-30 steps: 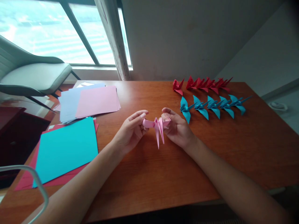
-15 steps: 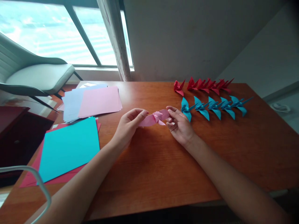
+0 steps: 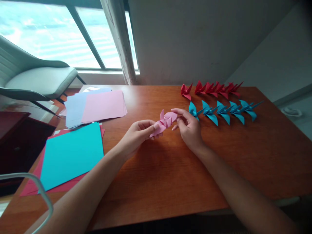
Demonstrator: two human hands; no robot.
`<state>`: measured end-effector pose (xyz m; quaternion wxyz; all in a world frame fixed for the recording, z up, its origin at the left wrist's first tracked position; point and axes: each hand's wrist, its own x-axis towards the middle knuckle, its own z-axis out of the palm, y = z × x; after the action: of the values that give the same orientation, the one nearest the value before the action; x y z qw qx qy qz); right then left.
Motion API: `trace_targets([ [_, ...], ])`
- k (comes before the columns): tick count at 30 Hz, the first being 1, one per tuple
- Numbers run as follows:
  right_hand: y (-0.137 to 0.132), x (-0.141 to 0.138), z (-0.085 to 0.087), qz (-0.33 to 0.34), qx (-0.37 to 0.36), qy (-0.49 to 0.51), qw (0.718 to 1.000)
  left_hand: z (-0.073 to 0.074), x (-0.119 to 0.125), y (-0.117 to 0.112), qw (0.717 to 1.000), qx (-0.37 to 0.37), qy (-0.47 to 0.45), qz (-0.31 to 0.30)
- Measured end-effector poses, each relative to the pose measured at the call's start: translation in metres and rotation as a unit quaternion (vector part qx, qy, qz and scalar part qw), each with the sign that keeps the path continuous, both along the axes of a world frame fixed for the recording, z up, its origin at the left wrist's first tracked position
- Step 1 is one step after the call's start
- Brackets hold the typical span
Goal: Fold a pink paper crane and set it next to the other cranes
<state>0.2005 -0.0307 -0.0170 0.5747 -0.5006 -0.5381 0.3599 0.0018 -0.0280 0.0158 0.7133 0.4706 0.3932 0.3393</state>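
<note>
Pink folded paper [image 3: 166,122] has tilted, one tip [image 3: 162,114] now jutting upward.

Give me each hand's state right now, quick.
Left hand: closed, holding the pink folded paper.
Right hand: fingers curled at its other end; whether they grip cannot be told.

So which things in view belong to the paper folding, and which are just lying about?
Belongs:
pink folded paper, gripped by the left hand, right hand at its other end
likely red folded figures, blue folded figures, paper sheets

Just there:
chair
curtain
</note>
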Motion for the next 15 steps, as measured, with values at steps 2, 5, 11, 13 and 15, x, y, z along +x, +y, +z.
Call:
trace_targets([
  [2, -0.002, 0.002, 0.0012, 0.002, 0.071, -0.14, 0.988, -0.0015, 0.0006, -0.0006, 1.0, -0.017, -0.019, 0.007],
  [5, -0.0034, 0.0046, 0.0025, -0.009, 0.125, -0.257, 0.958, -0.0034, 0.0009, -0.0013, 0.999, -0.027, -0.032, 0.014],
  [11, -0.0027, 0.0055, -0.0007, -0.008, 0.123, -0.329, 0.936, -0.0031, 0.0031, -0.0045, 0.999, -0.022, -0.031, -0.016],
  [13, -0.0033, 0.0038, -0.0011, 0.0, 0.094, -0.311, 0.946, -0.0027, 0.0036, -0.0053, 0.999, -0.011, -0.028, -0.032],
  [15, -0.004, 0.0016, -0.001, 0.022, 0.05, -0.268, 0.962, -0.0029, 0.0036, -0.0056, 0.999, 0.002, -0.026, -0.044],
])
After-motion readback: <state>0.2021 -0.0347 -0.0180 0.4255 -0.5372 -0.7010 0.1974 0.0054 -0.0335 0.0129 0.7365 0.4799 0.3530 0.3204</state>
